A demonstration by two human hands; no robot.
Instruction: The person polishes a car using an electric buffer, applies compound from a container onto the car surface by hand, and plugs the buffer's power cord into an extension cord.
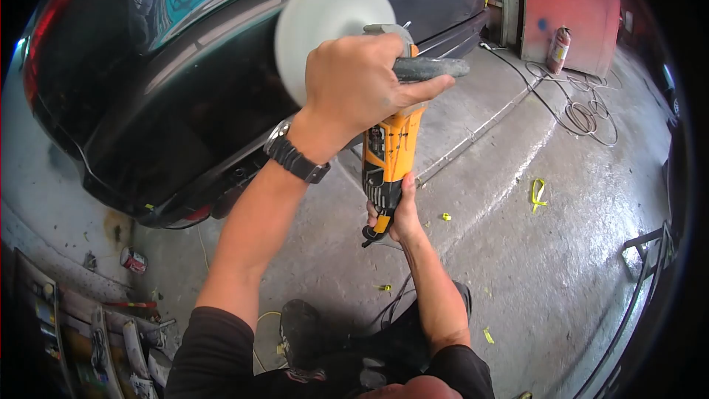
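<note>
A yellow and black power polisher (pixel 399 146) with a round white pad (pixel 325 26) is held up against or very near the side of a dark car (pixel 192 96). My left hand (pixel 354 81), with a watch on its wrist, wraps round the dark handle (pixel 432 68) by the polisher's head. Lower down, my right hand (pixel 404 214) grips the rear end of the polisher's body. The pad looks blurred. Whether it touches the panel is hard to tell.
A red fire extinguisher (pixel 559 50) stands by a red panel (pixel 572 0) at the upper right, near coiled hoses (pixel 587 117). Yellow scraps (pixel 538 195) lie on the concrete floor. A can (pixel 134 260) and a cluttered shelf (pixel 103 340) are at the lower left.
</note>
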